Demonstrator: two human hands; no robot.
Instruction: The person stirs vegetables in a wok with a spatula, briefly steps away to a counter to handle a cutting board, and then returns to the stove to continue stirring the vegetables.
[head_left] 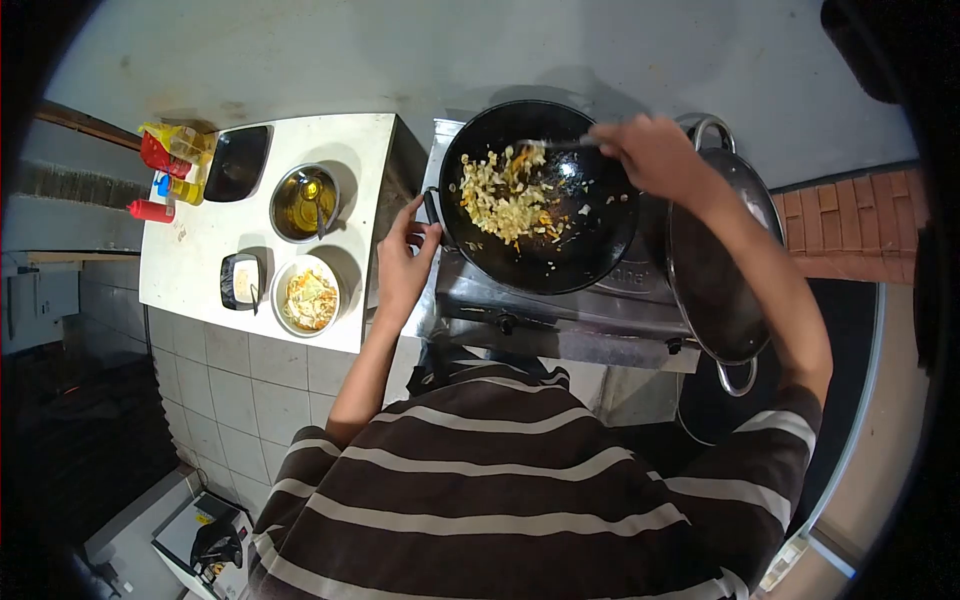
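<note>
A black wok (590, 265) sits on the stove and holds chopped pale and orange vegetables (508, 205), gathered toward its left side. My left hand (405, 255) is closed around the wok's dark side handle (431, 205). Above the wok's right half, my right hand (650, 155) grips a spatula (565, 145) by its handle. The spatula's head reaches into the upper part of the vegetables, where its exact shape is hard to make out.
A large dark pan (725, 260) with loop handles stands close on the right. On the white counter (205, 255) at left are a metal pot of oil (305, 203), a bowl of shredded vegetables (310, 297), a small dish (241, 281), a black tray (237, 163) and a red bottle (152, 210).
</note>
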